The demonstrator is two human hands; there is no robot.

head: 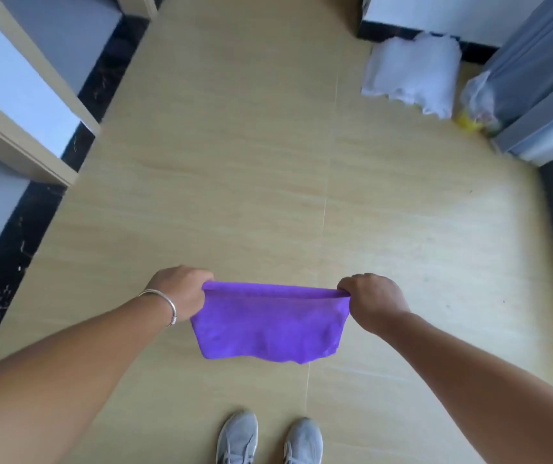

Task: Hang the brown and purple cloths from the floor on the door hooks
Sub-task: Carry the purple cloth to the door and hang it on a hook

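No words, labels or brand marks to read anywhere here; the picture is a bit blurry.

Two bare arms reaching forward and down, out over the floor [235,162]. Left hand [181,293] curled tight, gripping the left top corner of the purple cloth [270,324]. Right hand [373,301] curled the same way, pinching the right top corner. Both fists at about the same height, knuckles up, well apart from each other. Cloth stretched flat between the two hands, top edge pulled almost straight, bottom edge hanging loose and wavy. Held up in the air, off the floor, in front of the body.

Silver bracelet [168,304] around the left wrist.

Grey shoes [270,438] down below, side by side, toes pointing forward, right under the cloth.

Floor made of pale beige tiles, with a thin line running down the middle. Dark strip along the bottom of the walls on the left. White bag [412,75] sitting on the floor far off on the right, next to a clear bag [479,102] with something yellow inside. Grey curtain [542,72] just beside those, on the far right.
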